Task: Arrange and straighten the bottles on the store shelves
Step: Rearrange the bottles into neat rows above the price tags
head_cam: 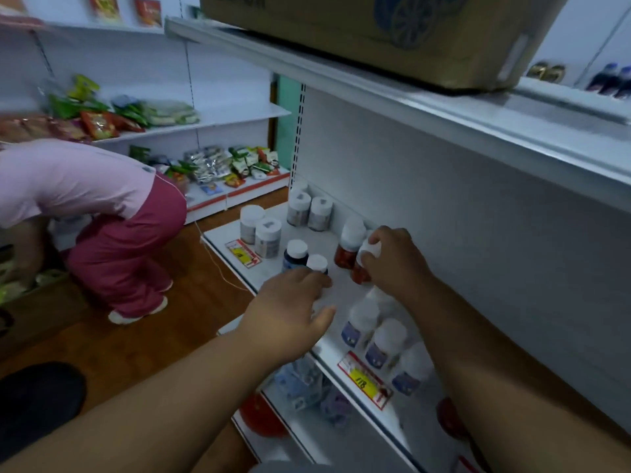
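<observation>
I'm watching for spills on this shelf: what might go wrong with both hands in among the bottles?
The right hand grips a white-capped red bottle that looks tilted, close to another red bottle; it may knock it over. The left hand covers a white-capped dark blue bottle near the white shelf front edge, where a nudge might push it off.
</observation>
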### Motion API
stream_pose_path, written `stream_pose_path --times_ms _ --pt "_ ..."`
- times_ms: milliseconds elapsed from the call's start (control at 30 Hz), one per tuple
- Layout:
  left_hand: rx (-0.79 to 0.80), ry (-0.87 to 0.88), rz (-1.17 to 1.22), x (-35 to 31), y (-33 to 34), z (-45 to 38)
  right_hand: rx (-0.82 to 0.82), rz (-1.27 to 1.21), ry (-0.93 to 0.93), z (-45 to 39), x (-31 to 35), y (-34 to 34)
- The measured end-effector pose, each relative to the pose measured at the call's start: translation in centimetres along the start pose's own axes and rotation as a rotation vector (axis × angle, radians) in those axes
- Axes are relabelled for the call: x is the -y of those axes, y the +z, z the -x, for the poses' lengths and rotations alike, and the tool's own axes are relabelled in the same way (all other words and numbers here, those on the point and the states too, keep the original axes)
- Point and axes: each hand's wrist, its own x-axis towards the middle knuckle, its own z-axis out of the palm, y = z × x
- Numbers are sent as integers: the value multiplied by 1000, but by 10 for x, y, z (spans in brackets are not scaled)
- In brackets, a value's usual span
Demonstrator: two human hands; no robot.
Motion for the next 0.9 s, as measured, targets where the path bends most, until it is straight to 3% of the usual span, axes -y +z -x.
stream_pose_path --times_ms 133,367,467,567,633,700,833,900 --pt "1 35 39 17 -4 -32 159 145 147 -51 -6 30" --pt "43 163 114 70 -1 -64 -60 -15 259 -51 -2 35" --pt "43 266 196 77 -3 -79 -238 -337 323 -27 12 15" --pt "4 329 355 68 -12 -88 -494 -977 394 6 41 -7" --pt "83 369 548 57 -13 -85 -665 -1277 493 31 59 -15" --pt "230 420 740 43 -10 -73 -791 -1397 583 58 75 -18" --pt "482 442 928 10 -4 -42 -911 -1045 615 113 86 -19" --pt "557 463 974 -4 -1 -33 -942 -994 593 138 82 -24"
